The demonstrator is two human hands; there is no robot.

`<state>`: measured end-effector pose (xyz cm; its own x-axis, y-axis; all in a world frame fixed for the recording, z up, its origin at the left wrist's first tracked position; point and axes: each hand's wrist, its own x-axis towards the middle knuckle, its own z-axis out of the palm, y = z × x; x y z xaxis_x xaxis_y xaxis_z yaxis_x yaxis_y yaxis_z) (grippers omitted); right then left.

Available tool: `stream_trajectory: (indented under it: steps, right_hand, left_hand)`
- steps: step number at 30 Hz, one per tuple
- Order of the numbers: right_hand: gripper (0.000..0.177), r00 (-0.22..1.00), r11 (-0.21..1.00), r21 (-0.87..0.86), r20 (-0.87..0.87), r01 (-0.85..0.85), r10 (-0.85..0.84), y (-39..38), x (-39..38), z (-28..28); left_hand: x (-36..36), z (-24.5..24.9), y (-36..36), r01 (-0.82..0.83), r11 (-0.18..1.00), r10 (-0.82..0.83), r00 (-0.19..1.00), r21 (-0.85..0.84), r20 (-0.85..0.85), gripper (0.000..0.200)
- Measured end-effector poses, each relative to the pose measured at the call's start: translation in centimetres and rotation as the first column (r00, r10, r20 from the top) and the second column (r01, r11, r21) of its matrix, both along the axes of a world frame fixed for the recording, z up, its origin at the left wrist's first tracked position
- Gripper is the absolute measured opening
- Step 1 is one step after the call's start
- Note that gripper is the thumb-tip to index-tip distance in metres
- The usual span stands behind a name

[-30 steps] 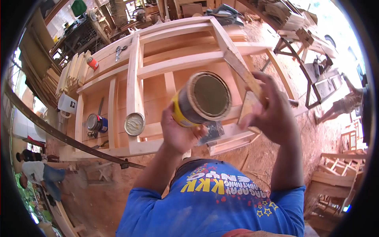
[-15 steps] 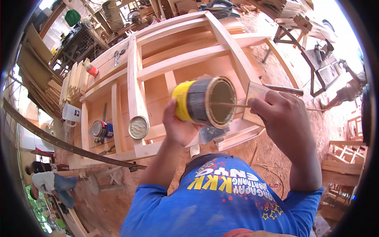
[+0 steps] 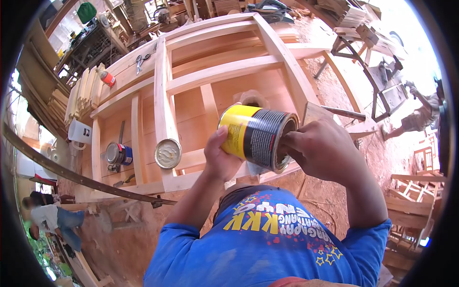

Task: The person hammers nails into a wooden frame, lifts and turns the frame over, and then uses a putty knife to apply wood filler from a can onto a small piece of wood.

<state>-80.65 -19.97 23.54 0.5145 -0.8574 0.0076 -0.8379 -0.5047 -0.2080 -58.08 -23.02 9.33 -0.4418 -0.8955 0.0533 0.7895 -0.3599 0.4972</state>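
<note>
My left hand (image 3: 224,153) is wrapped round a yellow and black tin can (image 3: 260,136) from beneath and the left, holding it tilted with its open mouth to the right. My right hand (image 3: 318,148) is closed, its fingertips inside the rim of the can. The thin brown stick it pinched a moment ago is hidden by the can wall and my fingers. Behind the can, a roll of clear tape or film (image 3: 254,99) shows in part. A round metal lid (image 3: 168,153) rests on the wooden frame (image 3: 165,110), left of my left hand.
A blue can (image 3: 125,154), a white mug (image 3: 80,132), a red-labelled bottle (image 3: 108,78) and scissors (image 3: 140,62) sit to the left. A curved metal strip (image 3: 91,181) crosses the lower left. Another person (image 3: 60,217) is at lower left; a person's arm (image 3: 420,100) shows at right.
The can has turned so its mouth faces further away from my view and has shifted slightly right. My right hand has moved left, bringing its fingers into the can's mouth.
</note>
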Motion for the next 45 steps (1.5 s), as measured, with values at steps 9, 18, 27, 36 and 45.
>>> stream_trajectory:
  steps: [9,18,27,36,45]
  right_hand:
    - [0.017,0.93,0.939,0.344,0.349,-0.014,-0.113,-0.1,-0.8,-0.8]
    - [0.017,0.798,0.871,0.486,0.498,0.068,-0.34,1.1,-0.5,-3.5]
    - [0.018,0.678,0.803,0.585,0.635,-0.11,-0.37,0.8,-0.3,-3.1]
    - [0.017,0.654,0.791,0.599,0.648,-0.122,-0.39,1.2,-0.1,-3.0]
    - [0.019,0.718,0.835,0.523,0.516,0.168,-0.468,2.3,-3.4,-1.7]
  left_hand:
    - [-0.4,1.1,0.1,-0.075,0.993,0.077,0.997,-0.093,0.024,0.077]
    - [0.5,0.3,0.2,-0.041,0.99,0.047,0.998,-0.136,0.04,0.074]
    - [0.3,1.1,-0.9,0.031,0.987,-0.027,0.999,-0.157,0.028,0.08]
    - [-0.4,1.9,-1.0,0.061,0.979,-0.051,0.997,-0.193,0.056,0.08]
    - [0.0,0.5,-1.4,0.05,0.998,-0.049,0.999,-0.024,0.011,0.07]
